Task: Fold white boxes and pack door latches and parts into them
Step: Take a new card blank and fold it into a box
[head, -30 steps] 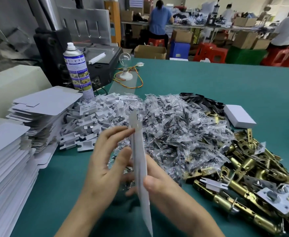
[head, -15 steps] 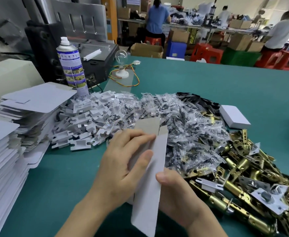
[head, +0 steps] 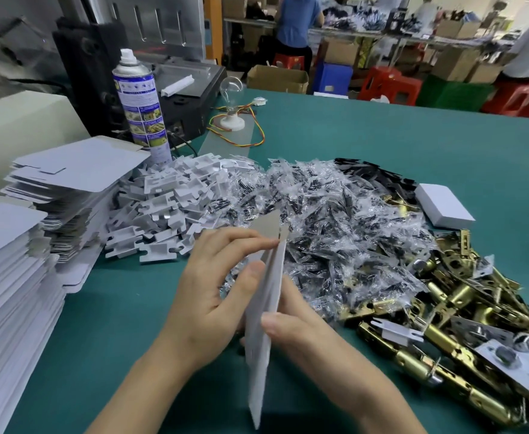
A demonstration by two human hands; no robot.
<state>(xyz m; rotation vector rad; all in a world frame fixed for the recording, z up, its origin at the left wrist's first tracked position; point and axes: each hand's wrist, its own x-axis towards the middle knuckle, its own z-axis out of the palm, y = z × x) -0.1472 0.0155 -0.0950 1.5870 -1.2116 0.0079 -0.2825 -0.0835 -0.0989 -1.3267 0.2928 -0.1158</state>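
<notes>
Since half a second ago the flat white cardboard box blank has swung from showing its broad face to standing nearly edge-on. It is held upright over the green bench, close in front of the person, between both hands. The left hand grips it with fingers reaching to the upper part and the thumb pressed against the near face. The right hand pinches the lower half, thumb on the edge.

By the look of it the blank is light and springy, stiff only between its scored folds, and easily dented at the flaps. It is probably best held by the side panels near the creases and squeezed inward to pop it open.

White outside and grey-brown on the flap poking up at the top, it looks thin and still collapsed. A heap of brass door latches lies to the right, and clear bags of dark screws lie just beyond the hands.
</notes>
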